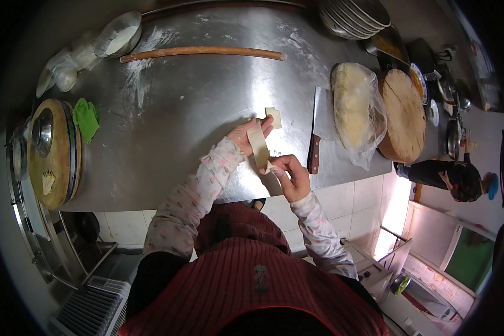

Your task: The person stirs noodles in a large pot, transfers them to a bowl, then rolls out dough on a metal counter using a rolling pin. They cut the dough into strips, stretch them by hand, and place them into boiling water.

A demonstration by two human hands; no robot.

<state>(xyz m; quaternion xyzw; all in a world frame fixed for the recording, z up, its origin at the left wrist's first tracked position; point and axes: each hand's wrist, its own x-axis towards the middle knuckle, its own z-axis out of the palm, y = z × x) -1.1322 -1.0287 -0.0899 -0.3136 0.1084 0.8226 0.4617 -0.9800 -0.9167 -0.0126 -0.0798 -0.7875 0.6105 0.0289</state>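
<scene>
A flat strip of pale dough (258, 143) stretches between my two hands, over the near part of a steel worktable (172, 122). My left hand (244, 135) holds its far end, with the strip lying across the palm and fingers. At the near end, my right hand (293, 175) pinches the dough between thumb and fingers. A small piece of flat dough (274, 117) rests on the steel just beyond my left fingertips. To the right of my hands lies a cleaver (316, 134) with a brown wooden handle, its blade pointing away from me.
A long rolling pin (201, 51) lies across the back by a metal bowl of flour (119, 40). Bagged dough (355, 109) and a round chopping block (403, 113) stand right. A green cloth (85, 119) and another round board (52, 168) are left. Another person (453, 180) stands far right.
</scene>
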